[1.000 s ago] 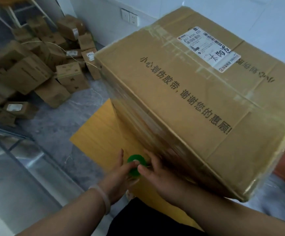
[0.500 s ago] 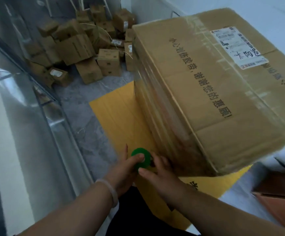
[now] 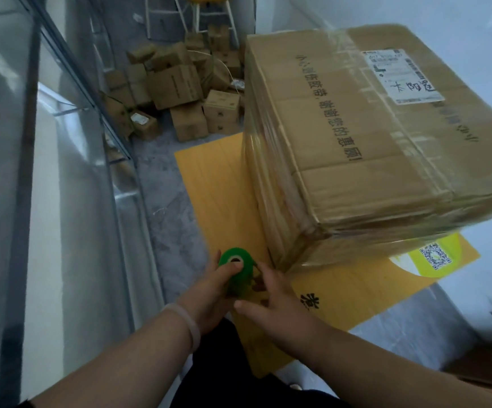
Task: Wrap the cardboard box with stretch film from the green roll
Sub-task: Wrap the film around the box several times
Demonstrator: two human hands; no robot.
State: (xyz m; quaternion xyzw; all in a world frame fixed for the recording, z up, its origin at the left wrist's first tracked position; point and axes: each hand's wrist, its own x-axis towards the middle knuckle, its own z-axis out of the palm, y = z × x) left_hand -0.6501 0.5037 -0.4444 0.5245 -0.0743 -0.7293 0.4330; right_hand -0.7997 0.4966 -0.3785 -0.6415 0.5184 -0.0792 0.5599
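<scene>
Beside the near bottom corner of the cardboard box (image 3: 356, 136), the left hand (image 3: 209, 293) clasps the green roll (image 3: 234, 267) in its grip, the right hand (image 3: 274, 293) touching it, whether grasping I cannot tell; light and stiff-cored, it probably handles best held by its ends.

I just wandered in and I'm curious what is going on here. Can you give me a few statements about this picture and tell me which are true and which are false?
1. The left hand grips the green roll. True.
2. The cardboard box stands on a blue mat. False: it stands on a yellow sheet laid flat on the floor.
3. A white shipping label is stuck on the box's top. True.
4. The green roll lies on top of the box. False: it is held low, beside the box's near bottom corner.
5. Small cartons are piled on the floor beyond the box. True.
</scene>
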